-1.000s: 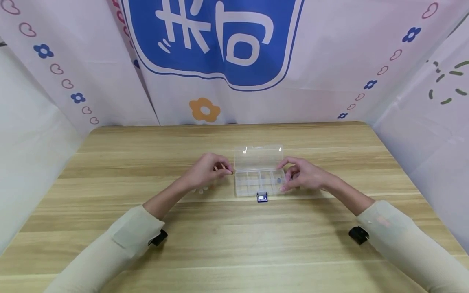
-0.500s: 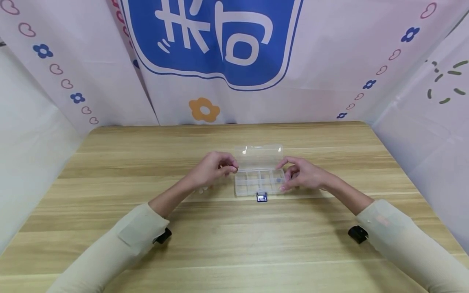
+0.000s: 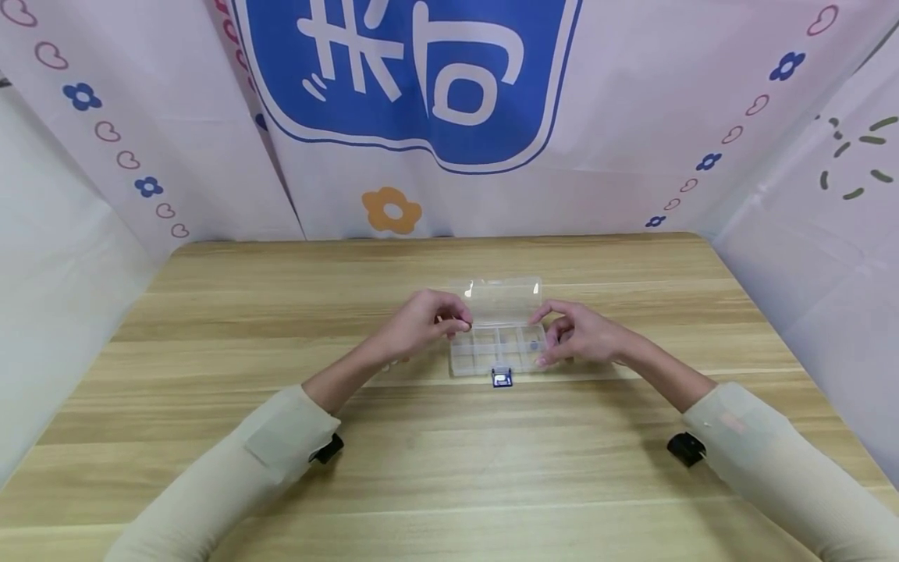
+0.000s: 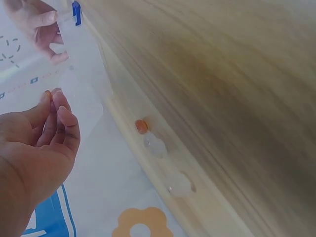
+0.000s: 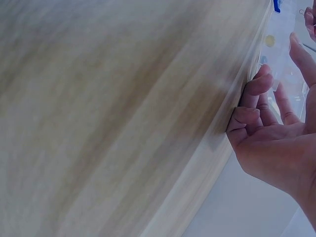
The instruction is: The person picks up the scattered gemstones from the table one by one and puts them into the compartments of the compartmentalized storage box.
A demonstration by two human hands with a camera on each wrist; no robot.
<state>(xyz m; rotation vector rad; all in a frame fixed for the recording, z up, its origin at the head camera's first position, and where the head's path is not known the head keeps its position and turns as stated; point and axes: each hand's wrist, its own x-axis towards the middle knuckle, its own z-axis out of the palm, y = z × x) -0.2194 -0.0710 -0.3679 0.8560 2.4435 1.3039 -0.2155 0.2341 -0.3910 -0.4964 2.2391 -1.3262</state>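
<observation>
A clear plastic compartment box (image 3: 486,361) lies on the table with its lid (image 3: 502,300) raised at the back and a blue latch (image 3: 502,378) at the front. My left hand (image 3: 430,318) pinches a small orange-brown bead (image 4: 48,94) over the left end of the box. My right hand (image 3: 584,334) grips the right end, thumb at the front and index finger at the back corner. Small coloured pieces sit in the right compartments, among them a yellowish one (image 5: 269,40).
Left of the box, partly behind my left hand in the head view, lie an orange bead (image 4: 141,126) and clear pieces (image 4: 155,146) on the wooden table (image 3: 449,468). A printed white cloth (image 3: 597,195) hangs behind the table.
My left hand has moved right with the bead, from beside the box to above its left compartments. The right hand and the box have stayed in place.
</observation>
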